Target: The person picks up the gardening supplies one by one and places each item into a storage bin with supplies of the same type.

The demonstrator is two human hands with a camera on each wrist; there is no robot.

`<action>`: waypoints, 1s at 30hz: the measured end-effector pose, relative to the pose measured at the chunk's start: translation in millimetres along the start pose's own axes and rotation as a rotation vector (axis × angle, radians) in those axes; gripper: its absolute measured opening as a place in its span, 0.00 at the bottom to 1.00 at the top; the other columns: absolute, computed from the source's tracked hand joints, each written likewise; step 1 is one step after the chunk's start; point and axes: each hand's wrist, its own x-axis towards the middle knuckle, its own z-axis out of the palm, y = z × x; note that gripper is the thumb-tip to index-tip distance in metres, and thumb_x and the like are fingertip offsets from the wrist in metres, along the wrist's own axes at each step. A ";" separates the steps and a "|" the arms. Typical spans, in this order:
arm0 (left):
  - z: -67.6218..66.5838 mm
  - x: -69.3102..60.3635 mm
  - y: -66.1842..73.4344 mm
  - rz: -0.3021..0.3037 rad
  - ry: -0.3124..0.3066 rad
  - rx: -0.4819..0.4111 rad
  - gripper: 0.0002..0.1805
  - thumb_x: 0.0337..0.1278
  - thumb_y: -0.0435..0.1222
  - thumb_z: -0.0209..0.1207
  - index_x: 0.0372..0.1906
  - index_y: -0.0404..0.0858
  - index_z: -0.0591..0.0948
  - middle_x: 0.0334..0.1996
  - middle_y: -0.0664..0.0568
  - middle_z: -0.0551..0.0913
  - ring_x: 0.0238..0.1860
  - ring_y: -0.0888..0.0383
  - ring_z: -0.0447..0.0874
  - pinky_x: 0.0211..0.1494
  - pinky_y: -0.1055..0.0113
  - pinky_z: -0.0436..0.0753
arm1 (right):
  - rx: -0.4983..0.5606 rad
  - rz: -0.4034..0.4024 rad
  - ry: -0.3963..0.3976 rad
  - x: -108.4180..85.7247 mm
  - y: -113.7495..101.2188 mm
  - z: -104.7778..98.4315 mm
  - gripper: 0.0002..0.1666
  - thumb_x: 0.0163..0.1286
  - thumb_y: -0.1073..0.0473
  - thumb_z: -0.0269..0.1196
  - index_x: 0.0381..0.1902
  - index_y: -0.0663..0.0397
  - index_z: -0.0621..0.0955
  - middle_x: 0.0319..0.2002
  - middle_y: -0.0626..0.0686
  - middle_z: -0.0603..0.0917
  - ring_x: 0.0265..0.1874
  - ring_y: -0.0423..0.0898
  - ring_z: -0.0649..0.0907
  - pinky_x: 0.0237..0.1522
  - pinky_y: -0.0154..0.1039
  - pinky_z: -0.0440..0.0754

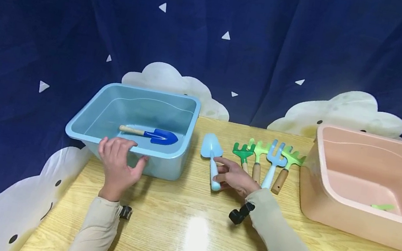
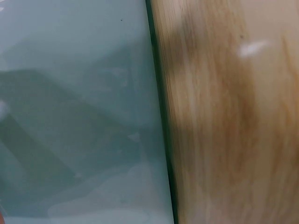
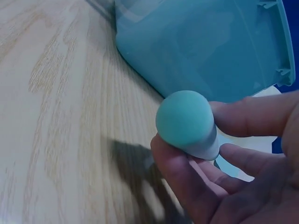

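- Left hand (image 1: 118,167): grips the near rim of the blue rectangular plastic bin (image 1: 164,166).
- Right hand (image 1: 235,178): pinches the light-blue trowel (image 1: 213,170) by its rounded handle, just right of the bin.

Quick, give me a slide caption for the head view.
Left hand gripping the blue bin rim, right hand holding a light-blue trowel beside it.

Navy cloud-print curtain (image 1: 183,39) behind far edge of wooden table (image 1: 156,232); near that edge, pink bin (image 1: 363,221), green rakes (image 1: 243,150), blue hand fork (image 1: 277,158).
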 end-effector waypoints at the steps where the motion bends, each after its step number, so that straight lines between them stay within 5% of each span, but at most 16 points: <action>1: -0.1 0.4 0.0 0.001 0.000 0.002 0.21 0.46 0.46 0.62 0.38 0.32 0.79 0.34 0.41 0.79 0.45 0.42 0.70 0.73 0.51 0.50 | -0.006 -0.002 0.002 -1.0 -0.3 -0.8 0.44 0.67 0.69 0.60 0.78 0.52 0.57 0.64 0.67 0.73 0.40 0.45 0.84 0.41 0.44 0.86; 21: -1.3 -1.0 -0.2 -0.008 -0.007 0.008 0.21 0.46 0.46 0.62 0.38 0.32 0.79 0.35 0.41 0.79 0.45 0.43 0.71 0.71 0.46 0.53 | -0.128 -0.088 0.025 -38.1 -24.9 -27.8 0.45 0.66 0.67 0.58 0.78 0.45 0.56 0.71 0.66 0.64 0.43 0.46 0.81 0.39 0.45 0.80; 30: -1.7 -1.1 2.0 -0.015 -0.006 0.003 0.21 0.45 0.46 0.62 0.38 0.32 0.79 0.34 0.41 0.79 0.45 0.42 0.70 0.72 0.49 0.52 | -0.148 -0.130 0.008 -54.2 -33.8 -33.2 0.45 0.66 0.69 0.56 0.79 0.46 0.55 0.71 0.67 0.63 0.39 0.47 0.80 0.32 0.37 0.76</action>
